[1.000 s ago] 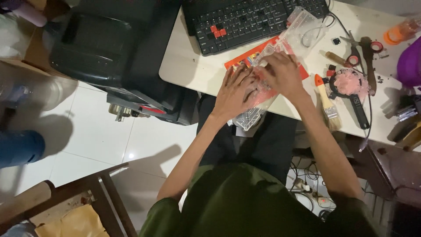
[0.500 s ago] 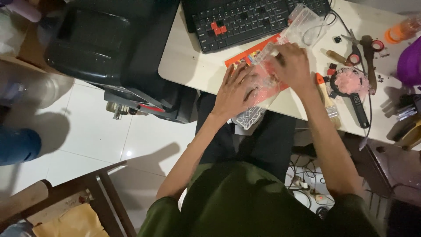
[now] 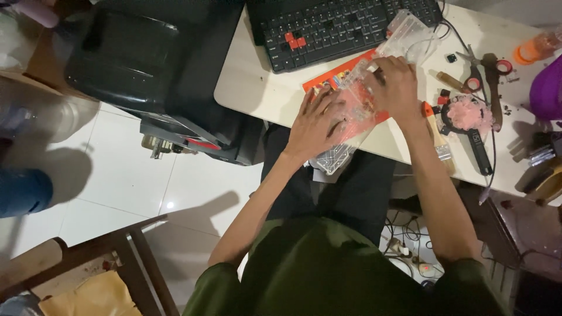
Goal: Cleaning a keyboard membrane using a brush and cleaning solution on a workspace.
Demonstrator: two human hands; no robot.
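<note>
Black plastic fills the upper left of the frame: a bulky printer-like machine (image 3: 126, 64) beside the pale worktop (image 3: 252, 88). At lower left a wooden chair (image 3: 111, 263) stands on the white tiled floor. Right of the machine, a black keyboard (image 3: 328, 29) with a few red keys lies at the top of the worktop. Below it, the left hand (image 3: 316, 126) lies flat with fingers spread, pressing on a clear plastic bag (image 3: 351, 114) that overlaps an orange card (image 3: 333, 77) at the worktop's near edge; part of the bag hangs over that edge. The right hand (image 3: 398, 88) is curled, pinching the bag's upper end. Further right lie a small brush (image 3: 436, 131) with an orange handle, a pink fluffy wad (image 3: 468, 114), scissors (image 3: 477, 73) and, at the far right edge, a purple object (image 3: 547, 90).
</note>
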